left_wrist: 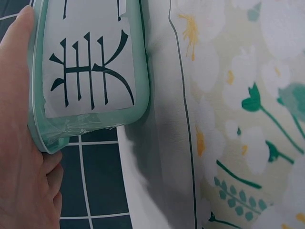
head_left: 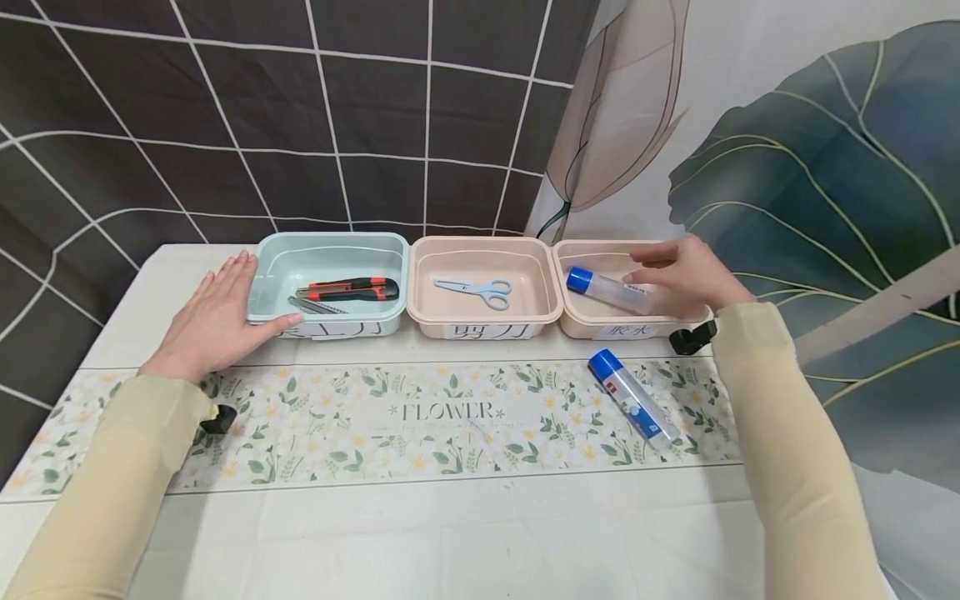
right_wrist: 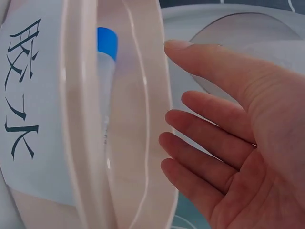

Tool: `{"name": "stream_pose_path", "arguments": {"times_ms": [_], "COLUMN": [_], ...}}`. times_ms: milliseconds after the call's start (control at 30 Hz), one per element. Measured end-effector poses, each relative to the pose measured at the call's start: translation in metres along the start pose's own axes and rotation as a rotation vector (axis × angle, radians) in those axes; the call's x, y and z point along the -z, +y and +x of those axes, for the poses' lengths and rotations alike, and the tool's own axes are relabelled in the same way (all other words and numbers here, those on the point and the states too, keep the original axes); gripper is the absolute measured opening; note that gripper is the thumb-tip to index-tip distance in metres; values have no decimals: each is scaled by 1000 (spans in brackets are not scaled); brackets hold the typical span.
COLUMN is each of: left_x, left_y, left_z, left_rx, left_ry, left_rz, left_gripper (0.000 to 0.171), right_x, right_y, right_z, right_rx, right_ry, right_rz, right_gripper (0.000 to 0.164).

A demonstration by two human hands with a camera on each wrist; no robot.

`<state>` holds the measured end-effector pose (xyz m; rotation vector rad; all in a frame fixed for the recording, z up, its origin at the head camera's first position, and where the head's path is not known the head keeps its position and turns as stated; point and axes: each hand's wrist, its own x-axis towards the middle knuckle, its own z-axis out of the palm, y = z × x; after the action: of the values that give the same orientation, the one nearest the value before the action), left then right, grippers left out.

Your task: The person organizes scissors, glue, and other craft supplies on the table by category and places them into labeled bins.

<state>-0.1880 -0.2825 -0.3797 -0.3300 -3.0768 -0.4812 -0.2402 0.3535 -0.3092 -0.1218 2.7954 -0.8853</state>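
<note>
My left hand [head_left: 213, 321] lies along the left side of a mint-green bin [head_left: 330, 243], fingers extended and thumb on its front rim. Inside that bin are a red-and-black utility knife [head_left: 352, 289] and a slim metallic cutter [head_left: 318, 306]. Above the right end of a beige bin [head_left: 632, 321], my right hand [head_left: 686, 271] holds nothing; the right wrist view shows its fingers apart and loosely bent. In this bin lies a blue-capped glue bottle [head_left: 611, 289]. A second glue bottle [head_left: 633, 398] rests on the table in front of it.
Between those two bins stands another beige bin [head_left: 483, 320] holding light-blue scissors [head_left: 480, 292]. All three carry labels on their fronts. A floral strip [head_left: 337, 425] crosses the white table [head_left: 450, 533]. Behind the row hangs a dark gridded cloth [head_left: 375, 108].
</note>
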Motion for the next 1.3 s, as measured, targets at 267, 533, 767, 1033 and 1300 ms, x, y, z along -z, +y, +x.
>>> {"name": "stream_pose_path", "arguments": {"times_ms": [267,533,767,1033,1300], "left_x": [-1,-1,-1,-1,-1], "left_y": [-1,-1,-2,-2,-1], "left_z": [0,1,1,3,2], "left_rx": [-2,-3,-3,-10,-3], "left_ry": [4,4,0,1,-8], "left_rz": [1,-4,-1,2,-1], "left_gripper": [114,113,113,114,113], "right_x": [3,4,4,1,-5], "right_y": [-1,-2,-1,2,6], "right_z": [-12,-28,-40,-55,-70], "right_rx": [5,10,14,15,6], "right_ry": [28,28,36,37,36], "right_rz": [13,40,36,30,53], "right_gripper": [85,79,76,76,71]}}
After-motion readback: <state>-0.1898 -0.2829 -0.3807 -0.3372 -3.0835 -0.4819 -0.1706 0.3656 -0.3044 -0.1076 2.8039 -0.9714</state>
